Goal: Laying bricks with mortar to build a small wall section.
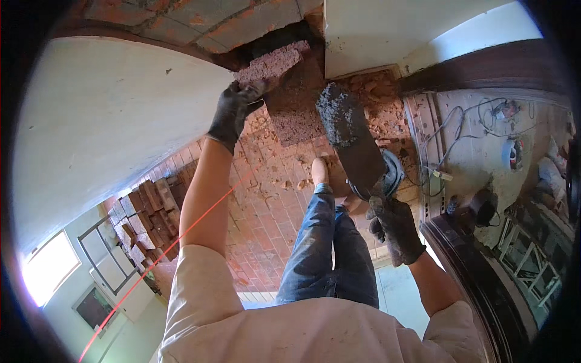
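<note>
A reddish brick (270,65) at upper centre of the frame is gripped by the gloved left hand (233,112) and held into a dark gap in the brickwork (242,27). A trowel (354,139) loaded with grey mortar (336,115) is clasped by the gloved right hand (394,227) at centre right. The brick is best kept level and square while the mortar is brought close, with none spilled onto the brick floor (266,206).

Left arm's stretched way up, bare forearm, black-gloved left hand (233,112) with fingers curled tight in a grip at the top. Right arm is bent lower and off to the side, gloved right hand (394,227) clenched in a fist, wrist cocked so the knuckles point upward.
</note>
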`<state>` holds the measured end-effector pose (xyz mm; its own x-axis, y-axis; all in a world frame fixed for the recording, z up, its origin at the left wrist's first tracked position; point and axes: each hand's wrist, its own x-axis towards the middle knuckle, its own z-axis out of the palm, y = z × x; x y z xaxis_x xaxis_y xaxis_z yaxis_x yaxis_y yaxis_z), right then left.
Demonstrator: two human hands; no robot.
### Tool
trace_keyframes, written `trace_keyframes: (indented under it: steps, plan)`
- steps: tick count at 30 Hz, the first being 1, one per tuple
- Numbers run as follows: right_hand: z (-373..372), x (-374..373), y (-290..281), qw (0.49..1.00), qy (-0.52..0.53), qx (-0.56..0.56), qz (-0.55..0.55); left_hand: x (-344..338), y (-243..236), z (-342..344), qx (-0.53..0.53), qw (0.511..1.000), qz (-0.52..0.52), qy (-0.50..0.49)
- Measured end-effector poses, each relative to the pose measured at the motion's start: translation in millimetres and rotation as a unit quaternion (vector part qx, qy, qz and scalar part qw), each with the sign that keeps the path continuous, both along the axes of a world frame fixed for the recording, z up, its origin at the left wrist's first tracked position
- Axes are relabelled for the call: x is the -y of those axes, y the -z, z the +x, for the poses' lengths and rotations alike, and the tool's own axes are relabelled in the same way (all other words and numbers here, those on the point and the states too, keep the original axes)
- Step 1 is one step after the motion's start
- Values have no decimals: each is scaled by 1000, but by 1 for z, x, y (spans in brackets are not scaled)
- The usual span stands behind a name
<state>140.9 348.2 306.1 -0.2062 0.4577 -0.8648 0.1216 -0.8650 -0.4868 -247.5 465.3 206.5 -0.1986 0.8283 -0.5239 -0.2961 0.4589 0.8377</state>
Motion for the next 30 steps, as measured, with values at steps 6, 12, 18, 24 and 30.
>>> trace_keyframes:
  steps: [6, 12, 18, 24, 30]
  plan:
    - [-3, 7, 5, 999, 33, -20, -3, -15, 15, -17, 83, 995, 20, -53]
    - [-8, 2, 3, 1000, 4, -4, -27, -39, 14, 2, -6, 974, 226, -12]
    - [-4, 2, 8, 1000, -8, -22, -15, -58, -1, 25, -71, 978, 70, -186]
    - [-3, 1, 4, 998, 30, -31, -36, -59, 5, 24, -62, 967, 78, -236]
    - [-5, 0, 2, 1000, -5, -13, -26, -44, 3, 1, -276, 940, 196, 32]
